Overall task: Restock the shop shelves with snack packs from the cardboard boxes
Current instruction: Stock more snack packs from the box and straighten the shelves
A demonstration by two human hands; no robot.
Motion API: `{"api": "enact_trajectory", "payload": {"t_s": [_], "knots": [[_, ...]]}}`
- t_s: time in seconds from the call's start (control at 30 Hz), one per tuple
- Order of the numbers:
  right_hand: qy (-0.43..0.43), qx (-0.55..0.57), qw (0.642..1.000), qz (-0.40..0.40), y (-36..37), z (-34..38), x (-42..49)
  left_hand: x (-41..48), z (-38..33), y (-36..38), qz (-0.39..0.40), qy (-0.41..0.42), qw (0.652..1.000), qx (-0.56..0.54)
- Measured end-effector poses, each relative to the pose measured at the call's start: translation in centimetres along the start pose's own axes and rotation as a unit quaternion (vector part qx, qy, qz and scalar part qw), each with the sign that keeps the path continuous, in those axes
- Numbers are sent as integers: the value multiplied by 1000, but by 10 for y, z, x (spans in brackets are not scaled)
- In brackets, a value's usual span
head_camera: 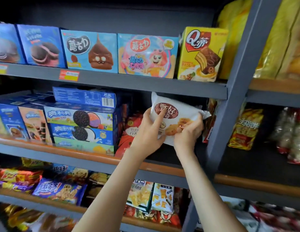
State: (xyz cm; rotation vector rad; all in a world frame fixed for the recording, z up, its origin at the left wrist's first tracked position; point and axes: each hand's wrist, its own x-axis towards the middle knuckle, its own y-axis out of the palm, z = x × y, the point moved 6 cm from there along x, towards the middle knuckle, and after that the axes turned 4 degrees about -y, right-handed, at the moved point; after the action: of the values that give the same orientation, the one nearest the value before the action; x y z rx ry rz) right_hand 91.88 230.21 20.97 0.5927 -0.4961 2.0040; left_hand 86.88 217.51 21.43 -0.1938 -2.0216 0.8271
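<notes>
I held the pack (171,106) in both hands, up in the gap at the right end of the middle shelf (162,168). It was a white cookie pack with a round brown label and biscuits printed on its front. It stood roughly upright with its face towards me, its top corner close under the edge of the top shelf (145,84). I could not tell whether its bottom edge touched the board.

My left hand (148,131) gripped the pack's left edge, the fingers spread over the front across the label and the thumb down at the lower edge. My right hand (187,131) grasped the lower right part, with the fingers curled round the crimped side and the thumb on the printed biscuits.

Just left of the pack, partly behind my left hand, lay a red pack (129,131). Left of that stood a stack of Oreo boxes (80,124) with one blue box flat on top. On the right, a few red packs (211,114) stood on edge between the pack and the grey post (229,118).

The top shelf carried a row of boxes, blue ones along the left and a yellow box (201,52) at the right end, above the pack. The shelf below mine held bags of snacks (58,191) lying and leaning in rows. Beyond the post, the next bay held a red and yellow bag (246,129) standing upright.
</notes>
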Motion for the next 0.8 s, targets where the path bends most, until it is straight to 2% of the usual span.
{"api": "enact_trajectory", "payload": {"t_s": [0.1,0.23,0.3,0.37,0.47,0.5,0.57,0.67,0.8], "knots": [[13,-118,991,-64,-5,-6,7,17,0,27,41,-5,999,32],[77,-88,991,-62,-5,-29,15,38,-3,53,79,-23,995,52],[88,-75,993,-15,-5,-30,20,45,-4,62,91,-27,993,65],[118,-121,986,1,-5,-45,27,46,-2,73,107,-37,991,65],[80,-205,975,-27,-1,-52,30,38,12,90,134,-74,986,70],[69,-239,968,-12,5,-57,30,34,19,95,142,-95,982,81],[73,-297,949,76,22,-73,29,30,30,101,154,-136,972,114],[29,-393,898,196,38,-82,28,38,33,99,152,-125,959,205],[-30,-437,870,226,48,-78,33,50,39,101,185,-87,931,303]]}}
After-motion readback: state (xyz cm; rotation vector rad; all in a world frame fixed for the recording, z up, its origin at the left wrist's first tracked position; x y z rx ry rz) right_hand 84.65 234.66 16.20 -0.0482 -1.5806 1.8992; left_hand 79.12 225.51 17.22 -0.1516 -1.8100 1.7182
